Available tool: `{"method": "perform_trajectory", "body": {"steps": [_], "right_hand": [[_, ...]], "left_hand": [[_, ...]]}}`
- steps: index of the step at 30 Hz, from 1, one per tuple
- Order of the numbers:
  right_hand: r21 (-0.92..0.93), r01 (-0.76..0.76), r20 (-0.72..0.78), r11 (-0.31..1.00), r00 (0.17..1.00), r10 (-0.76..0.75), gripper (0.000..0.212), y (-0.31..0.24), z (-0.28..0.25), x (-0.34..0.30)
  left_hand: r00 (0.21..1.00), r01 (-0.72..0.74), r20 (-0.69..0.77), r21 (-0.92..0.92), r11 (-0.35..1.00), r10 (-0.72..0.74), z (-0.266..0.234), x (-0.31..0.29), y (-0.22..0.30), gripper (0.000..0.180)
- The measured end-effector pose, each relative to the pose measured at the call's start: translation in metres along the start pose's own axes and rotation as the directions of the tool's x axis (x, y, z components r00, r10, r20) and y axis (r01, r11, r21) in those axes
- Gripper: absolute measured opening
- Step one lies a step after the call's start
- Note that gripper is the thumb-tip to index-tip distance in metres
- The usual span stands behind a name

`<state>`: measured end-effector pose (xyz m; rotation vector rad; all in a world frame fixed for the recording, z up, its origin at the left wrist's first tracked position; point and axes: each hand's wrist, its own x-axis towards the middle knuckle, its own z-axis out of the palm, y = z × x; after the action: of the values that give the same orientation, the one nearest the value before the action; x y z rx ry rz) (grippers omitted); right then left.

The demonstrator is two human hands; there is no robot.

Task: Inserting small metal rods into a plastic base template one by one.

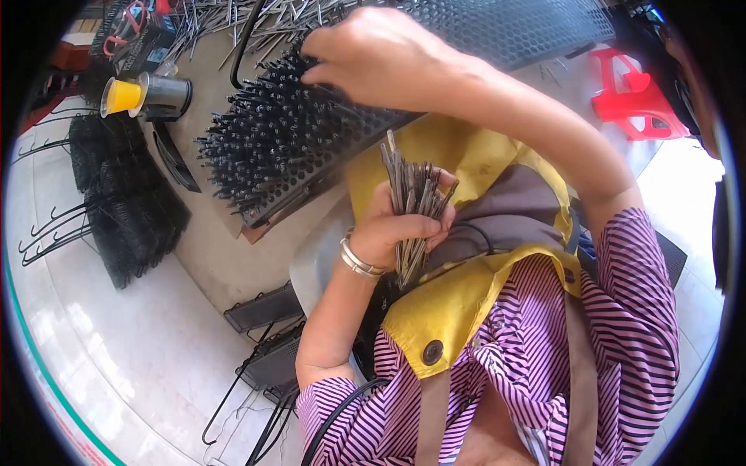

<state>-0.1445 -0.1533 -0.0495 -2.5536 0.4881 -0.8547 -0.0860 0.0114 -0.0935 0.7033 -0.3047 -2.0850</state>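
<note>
My left hand point(388, 225) is closed around a bundle of thin metal rods point(420, 198), held in front of my chest with the rod ends sticking out above and below the fist. Past it, tilted across the work surface, lies a black perforated rack point(361, 128). Many dark rods point(260, 132) stand upright in its holes, packed closely on the left part, while bare holes show along the near right edge. My right hand point(365, 58) reaches over the rack's far right part, fingers bent together at the rods. What sits between those fingertips is hidden.
Loose metal rods point(272, 27) lie scattered behind the rack. Another perforated panel point(513, 31) stretches along the back right. A yellow cup point(123, 96) rests beside a dark cylinder point(169, 95). Black hooked racks point(128, 198) lie at left, more perforated racks point(272, 357) below. A red stool point(637, 97) stands right.
</note>
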Motion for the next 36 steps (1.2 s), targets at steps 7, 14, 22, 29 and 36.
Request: {"method": "perform_trajectory", "body": {"steps": [7,14,22,29,36], "right_hand": [[0.491,-0.633,0.501,0.599,0.767,0.400,0.032,-0.011,-0.034,-0.042],[0.491,-0.695,0.579,0.525,0.711,0.399,0.026,-0.031,-0.032,-0.056],[0.607,-0.673,0.503,0.422,0.737,0.453,0.012,-0.022,-0.025,-0.065],[0.710,-0.483,0.030,0.512,0.747,0.664,0.011,-0.002,-0.047,-0.052],[0.639,-0.261,-0.356,0.724,0.733,0.579,0.005,0.012,-0.043,-0.030]], "left_hand": [[1.000,-0.013,0.022,-0.021,1.000,0.013,-0.001,-0.002,0.000,0.054],[0.996,0.018,0.086,-0.045,0.999,-0.014,-0.002,-0.001,-0.001,0.051],[0.998,0.026,-0.052,0.068,0.997,-0.023,0.005,0.000,-0.002,0.042],[0.997,0.046,-0.071,0.124,0.991,-0.038,0.000,0.000,-0.002,0.048],[0.997,0.046,-0.065,0.087,0.995,-0.041,0.001,0.000,-0.001,0.048]]}}
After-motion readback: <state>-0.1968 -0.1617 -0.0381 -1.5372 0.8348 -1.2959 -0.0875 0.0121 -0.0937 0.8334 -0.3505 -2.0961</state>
